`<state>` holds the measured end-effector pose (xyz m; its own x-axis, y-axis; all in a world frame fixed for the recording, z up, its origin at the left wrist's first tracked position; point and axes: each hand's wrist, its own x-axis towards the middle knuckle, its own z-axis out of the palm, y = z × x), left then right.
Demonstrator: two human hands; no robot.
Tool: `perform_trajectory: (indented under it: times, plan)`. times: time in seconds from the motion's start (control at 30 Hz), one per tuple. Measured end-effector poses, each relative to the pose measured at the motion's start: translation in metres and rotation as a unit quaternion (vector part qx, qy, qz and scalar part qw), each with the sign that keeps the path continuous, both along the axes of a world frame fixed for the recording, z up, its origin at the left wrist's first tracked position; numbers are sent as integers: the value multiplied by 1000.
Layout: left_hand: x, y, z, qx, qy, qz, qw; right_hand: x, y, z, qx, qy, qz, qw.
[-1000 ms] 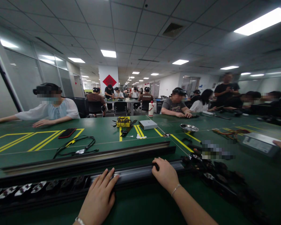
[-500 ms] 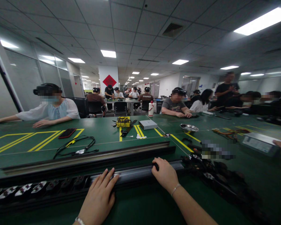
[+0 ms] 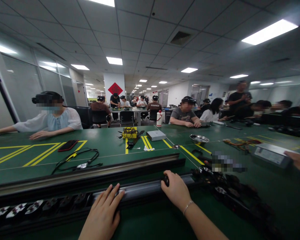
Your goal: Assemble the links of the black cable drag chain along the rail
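A long black rail point(image 3: 142, 191) lies across the green table in front of me. At its left part a row of black and white socket modules point(image 3: 34, 207) sits in the channel. My left hand point(image 3: 103, 208) rests on the rail just right of those modules, fingers stretched out and holding nothing. Toward the rail's right end, my right hand point(image 3: 177, 191) has its fingers curled round a small black piece point(image 3: 166, 180), mostly hidden by the fingers. A second long rail point(image 3: 95, 173) lies behind the first. Several loose black socket modules point(image 3: 230, 188) are heaped to the right.
Beyond the rails are a looped black cable point(image 3: 76, 160), a phone point(image 3: 68, 145), a yellow box point(image 3: 130, 132), a grey metal box point(image 3: 156, 135) and a steel bowl point(image 3: 199, 138). At right, another person's hand point(image 3: 298, 161) touches a metal power supply point(image 3: 272, 155). People sit opposite.
The whole view has shifted slightly, with the table things a little further left and lower. Both hands keep nearly the same places on the rail.
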<state>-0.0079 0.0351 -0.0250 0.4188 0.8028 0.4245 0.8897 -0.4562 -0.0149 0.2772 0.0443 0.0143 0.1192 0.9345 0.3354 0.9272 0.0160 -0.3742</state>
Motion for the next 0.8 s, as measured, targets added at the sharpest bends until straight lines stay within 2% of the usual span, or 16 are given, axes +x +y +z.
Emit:
perform_trajectory:
  times: [0.23, 0.53, 0.67, 0.8]
  plan:
    - [-1, 2, -3, 11, 1, -4, 1000, 13, -2, -4, 3, -9, 47, 999]
    - [6, 2, -1, -9, 23, 33, 999, 11, -4, -5, 27, -16, 55, 998]
    - [17, 4, 1, -14, 34, 26, 999, 12, -5, -6, 32, -11, 54, 998]
    - [41, 7, 9, -47, 35, 12, 998, 11, -4, -10, 42, -12, 47, 998]
